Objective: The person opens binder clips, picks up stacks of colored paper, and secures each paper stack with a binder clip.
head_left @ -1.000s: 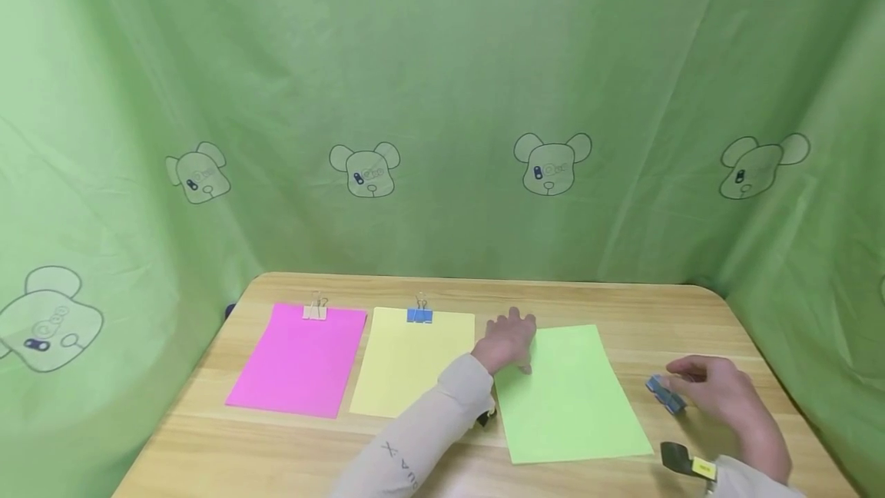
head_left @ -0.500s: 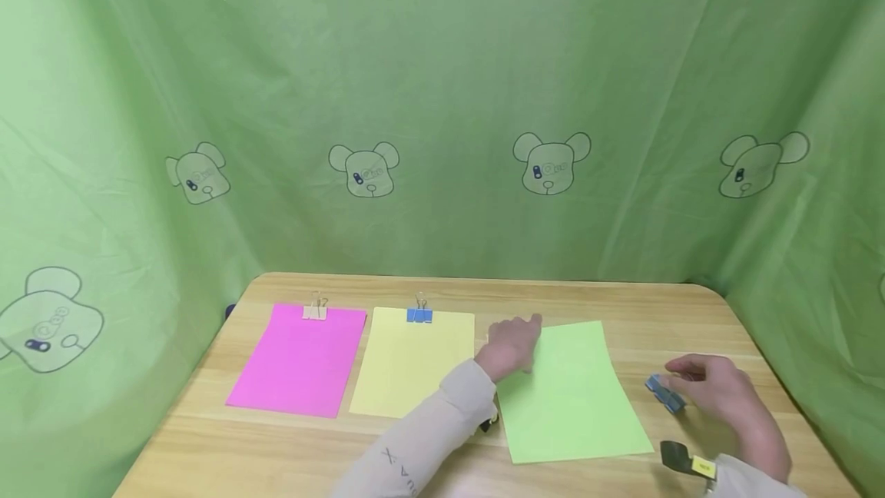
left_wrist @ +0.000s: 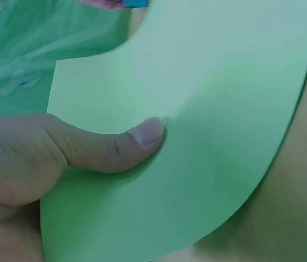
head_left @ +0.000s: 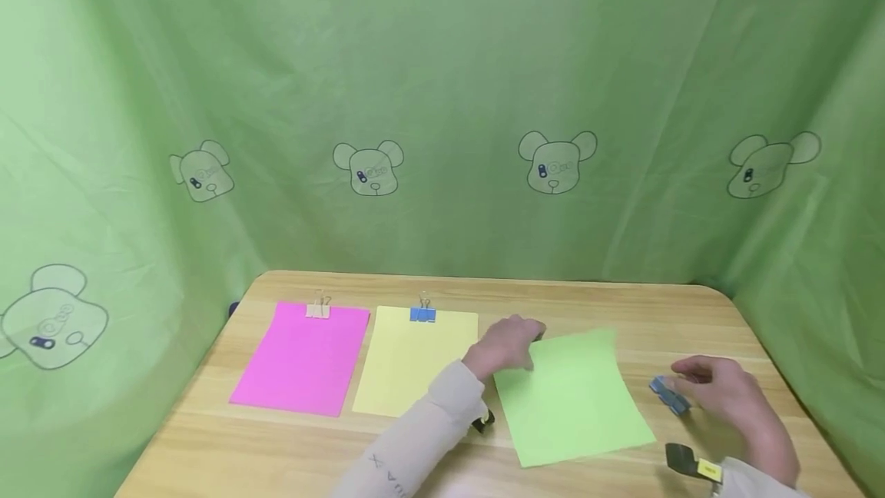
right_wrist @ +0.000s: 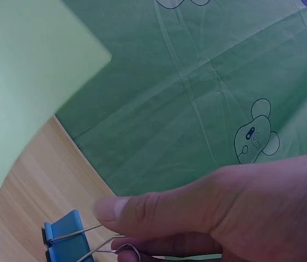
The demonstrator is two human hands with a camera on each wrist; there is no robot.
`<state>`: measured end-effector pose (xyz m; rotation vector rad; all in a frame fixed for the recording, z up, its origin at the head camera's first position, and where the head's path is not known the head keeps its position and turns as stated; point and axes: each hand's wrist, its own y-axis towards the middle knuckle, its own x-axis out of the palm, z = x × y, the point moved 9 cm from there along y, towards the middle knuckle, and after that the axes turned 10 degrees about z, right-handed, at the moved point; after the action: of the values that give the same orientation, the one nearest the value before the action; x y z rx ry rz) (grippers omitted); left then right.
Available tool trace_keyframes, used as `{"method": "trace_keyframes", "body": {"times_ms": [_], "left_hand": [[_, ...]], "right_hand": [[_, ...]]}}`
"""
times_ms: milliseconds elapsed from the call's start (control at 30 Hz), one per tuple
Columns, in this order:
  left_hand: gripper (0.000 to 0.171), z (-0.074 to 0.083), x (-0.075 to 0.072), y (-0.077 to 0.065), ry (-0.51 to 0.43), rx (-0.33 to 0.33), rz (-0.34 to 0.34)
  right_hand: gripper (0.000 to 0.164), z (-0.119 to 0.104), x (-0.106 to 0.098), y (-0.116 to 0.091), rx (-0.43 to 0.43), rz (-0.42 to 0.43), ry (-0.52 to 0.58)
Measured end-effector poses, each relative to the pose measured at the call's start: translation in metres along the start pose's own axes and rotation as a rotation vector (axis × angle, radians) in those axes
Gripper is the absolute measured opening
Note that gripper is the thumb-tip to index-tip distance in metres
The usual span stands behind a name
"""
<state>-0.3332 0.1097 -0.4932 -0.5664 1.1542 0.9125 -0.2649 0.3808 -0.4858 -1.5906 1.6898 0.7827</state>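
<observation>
My left hand [head_left: 508, 344] pinches the far left part of the green paper [head_left: 574, 406], its thumb [left_wrist: 137, 139] lying on top and the other fingers hidden beneath. The sheet is lifted and bent in the left wrist view. To the right of the paper, my right hand [head_left: 726, 390] holds a blue binder clip [head_left: 669, 396] by its wire handles, between thumb and fingers; in the right wrist view the blue clip body [right_wrist: 68, 237] points away from the hand. The clip is apart from the paper.
On the wooden table [head_left: 276, 459] lie pink paper [head_left: 300, 363] with a pale binder clip [head_left: 318, 311] at its far edge, and yellow paper [head_left: 408, 363] with a blue binder clip [head_left: 422, 314] at its far edge. A green curtain [head_left: 442, 60] surrounds the table.
The left hand has changed from spread fingers at the green paper's left edge to a pinch on it. The paper's far edge has risen and bent. The right hand stays with its clip.
</observation>
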Motion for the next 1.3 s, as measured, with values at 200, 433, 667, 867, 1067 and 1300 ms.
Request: {"method": "trace_keyframes", "body": {"times_ms": [200, 433, 667, 867, 1067, 1300], "left_hand": [[0.072, -0.019, -0.016, -0.011, -0.2, -0.005, 0.019], [0.054, -0.044, -0.03, -0.021, -0.569, -0.022, 0.114], [0.038, -0.08, -0.047, -0.041, -0.902, -0.178, 0.246], [0.037, -0.111, -0.059, -0.061, -1.035, -0.224, 0.372], [0.033, -0.142, -0.063, -0.083, -1.109, -0.254, 0.478], [0.036, -0.17, -0.057, -0.1, -1.124, -0.319, 0.52]], "right_hand": [[0.063, 0.002, 0.002, 0.001, 0.01, -0.008, 0.003], [0.071, 0.005, 0.009, 0.0, 0.036, -0.061, -0.012], [0.068, -0.003, 0.013, 0.0, 0.001, -0.088, -0.03], [0.065, -0.013, 0.014, 0.0, -0.045, -0.115, -0.026], [0.066, -0.019, 0.014, 0.001, -0.047, -0.112, -0.017], [0.065, -0.019, 0.014, 0.001, -0.052, -0.09, -0.025]]}}
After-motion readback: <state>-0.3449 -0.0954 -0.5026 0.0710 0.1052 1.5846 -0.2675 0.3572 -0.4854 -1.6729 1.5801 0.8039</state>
